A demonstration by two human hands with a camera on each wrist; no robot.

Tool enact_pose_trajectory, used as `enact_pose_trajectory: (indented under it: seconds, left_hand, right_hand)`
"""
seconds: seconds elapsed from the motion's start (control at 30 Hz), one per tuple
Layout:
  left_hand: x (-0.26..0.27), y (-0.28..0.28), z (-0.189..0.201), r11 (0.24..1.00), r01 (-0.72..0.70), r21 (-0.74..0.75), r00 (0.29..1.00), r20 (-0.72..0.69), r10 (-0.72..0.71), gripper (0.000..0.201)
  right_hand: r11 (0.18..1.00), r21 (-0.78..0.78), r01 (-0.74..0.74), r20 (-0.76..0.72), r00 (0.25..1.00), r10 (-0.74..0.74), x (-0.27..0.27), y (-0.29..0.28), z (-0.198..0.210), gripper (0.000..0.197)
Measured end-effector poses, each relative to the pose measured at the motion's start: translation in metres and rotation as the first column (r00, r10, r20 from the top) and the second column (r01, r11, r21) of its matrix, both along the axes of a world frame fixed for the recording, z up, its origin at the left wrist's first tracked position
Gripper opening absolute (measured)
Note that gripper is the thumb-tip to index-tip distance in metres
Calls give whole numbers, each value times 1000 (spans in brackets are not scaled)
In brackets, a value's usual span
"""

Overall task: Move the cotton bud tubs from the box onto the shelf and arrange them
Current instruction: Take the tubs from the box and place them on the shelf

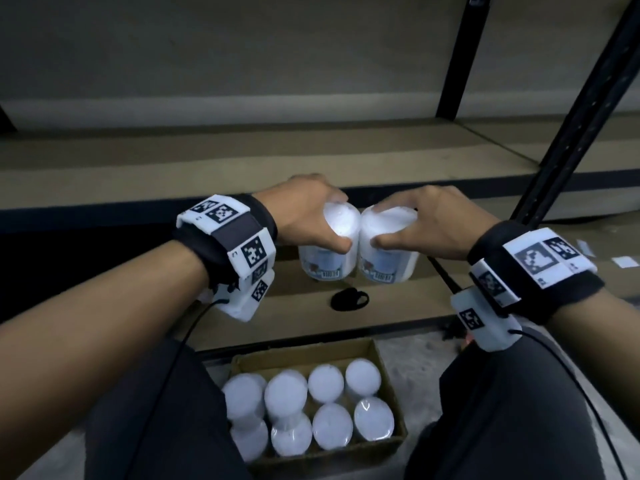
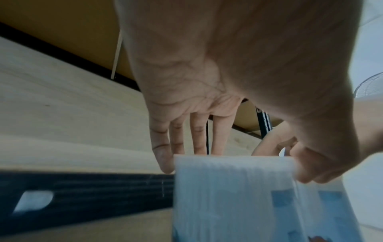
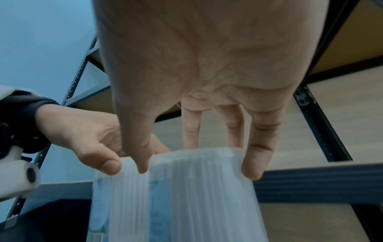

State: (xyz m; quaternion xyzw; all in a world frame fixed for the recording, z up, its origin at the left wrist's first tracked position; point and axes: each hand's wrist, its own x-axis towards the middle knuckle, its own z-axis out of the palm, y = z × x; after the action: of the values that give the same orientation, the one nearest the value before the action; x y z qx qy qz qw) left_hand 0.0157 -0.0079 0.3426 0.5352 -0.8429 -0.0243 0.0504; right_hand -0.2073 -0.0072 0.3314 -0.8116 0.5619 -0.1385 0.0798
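Two clear tubs of cotton buds hang side by side, touching, in front of the shelf board (image 1: pixel 173 174). My left hand (image 1: pixel 311 216) grips the left tub (image 1: pixel 327 261) from above by its white lid, thumb on the near side. The right tub (image 1: pixel 388 261) is held the same way by my right hand (image 1: pixel 429 226). The left wrist view shows my fingers (image 2: pixel 163 157) and thumb clamped on the tub's rim (image 2: pixel 232 188); in the right wrist view the fingers (image 3: pixel 254 162) pinch the other tub (image 3: pixel 196 188). A cardboard box (image 1: pixel 384 362) between my knees holds several more tubs (image 1: pixel 327 382).
A black shelf upright (image 1: pixel 568 140) slants down at the right, close to my right hand. A lower shelf board (image 1: pixel 294 313) lies under the tubs, with a small black looped object (image 1: pixel 349 299) on it. My knees flank the box.
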Motion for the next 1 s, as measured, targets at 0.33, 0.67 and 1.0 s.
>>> enact_pose_trajectory:
  seconds: [0.33, 0.67, 1.0]
  left_hand:
    - [-6, -36, 67, 998, -45, -52, 999, 25, 46, 57]
    - [-13, -85, 93, 995, -96, 2, 995, -17, 96, 62]
    - [-14, -124, 77, 996, -79, 29, 995, -52, 81, 64]
  right_hand:
    - [976, -175, 126, 53, 992, -119, 7, -44, 50, 70]
    - [976, -142, 167, 121, 981, -151, 8, -88, 69, 55]
    - [972, -134, 195, 93, 979, -183, 7, -122, 61, 58]
